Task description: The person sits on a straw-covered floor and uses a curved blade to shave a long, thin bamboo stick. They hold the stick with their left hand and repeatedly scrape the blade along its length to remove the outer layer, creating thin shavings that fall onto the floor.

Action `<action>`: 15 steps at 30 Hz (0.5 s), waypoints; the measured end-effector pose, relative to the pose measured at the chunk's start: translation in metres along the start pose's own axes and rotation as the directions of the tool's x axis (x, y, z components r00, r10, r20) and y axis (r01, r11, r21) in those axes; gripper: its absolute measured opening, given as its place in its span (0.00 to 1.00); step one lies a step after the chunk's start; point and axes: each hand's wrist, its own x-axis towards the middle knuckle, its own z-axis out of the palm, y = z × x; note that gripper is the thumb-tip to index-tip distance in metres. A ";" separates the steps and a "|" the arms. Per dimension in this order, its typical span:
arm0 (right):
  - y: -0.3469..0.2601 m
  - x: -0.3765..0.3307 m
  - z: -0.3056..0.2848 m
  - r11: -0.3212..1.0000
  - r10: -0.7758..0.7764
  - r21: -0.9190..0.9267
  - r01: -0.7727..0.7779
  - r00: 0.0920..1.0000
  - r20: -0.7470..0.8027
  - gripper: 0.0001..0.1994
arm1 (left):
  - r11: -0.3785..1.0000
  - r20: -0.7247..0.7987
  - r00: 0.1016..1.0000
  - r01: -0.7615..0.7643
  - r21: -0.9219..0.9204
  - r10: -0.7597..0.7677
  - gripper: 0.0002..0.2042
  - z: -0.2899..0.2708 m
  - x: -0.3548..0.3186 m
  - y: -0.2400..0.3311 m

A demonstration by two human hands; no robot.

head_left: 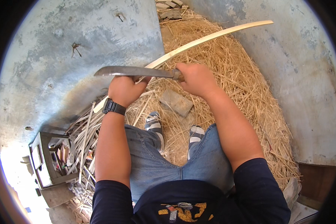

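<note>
My right hand (198, 80) is closed round the handle of a long machete (138, 71), its dark curved blade reaching out to the left, roughly level. A long pale bamboo strip (212, 36) slants from beside my left wrist up to the far right, bowing slightly. My left hand (126, 90) grips this strip near its lower end, its fingers partly hidden under the blade. The blade crosses over the strip just above my left knuckles; whether the two touch I cannot tell.
Straw-like shavings (235, 71) cover the floor ahead and right. A flat brick or block (176, 102) lies before my sandalled feet. Loose split strips (87, 138) pile up at left, beside a small wooden frame-like box (48, 158). Grey-blue walls (82, 33) stand on both sides.
</note>
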 end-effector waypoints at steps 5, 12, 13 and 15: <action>0.052 0.007 -0.011 0.908 0.382 0.269 -0.322 0.899 -0.212 0.12 | 0.963 0.165 0.949 0.258 0.079 -0.268 0.28 -0.022 0.004 0.006; 0.024 0.001 -0.005 0.997 0.081 0.016 -0.080 0.987 -0.141 0.15 | 0.968 0.164 0.954 0.248 0.028 -0.249 0.27 -0.019 0.002 0.000; 0.016 0.000 -0.008 0.998 0.025 -0.046 -0.030 0.993 -0.114 0.16 | 0.974 0.138 0.964 0.226 0.020 -0.227 0.27 -0.018 0.000 -0.003; 0.018 -0.001 -0.013 0.996 0.075 -0.031 -0.078 0.993 -0.090 0.15 | 0.975 0.135 0.965 0.222 0.025 -0.223 0.27 -0.023 0.000 0.005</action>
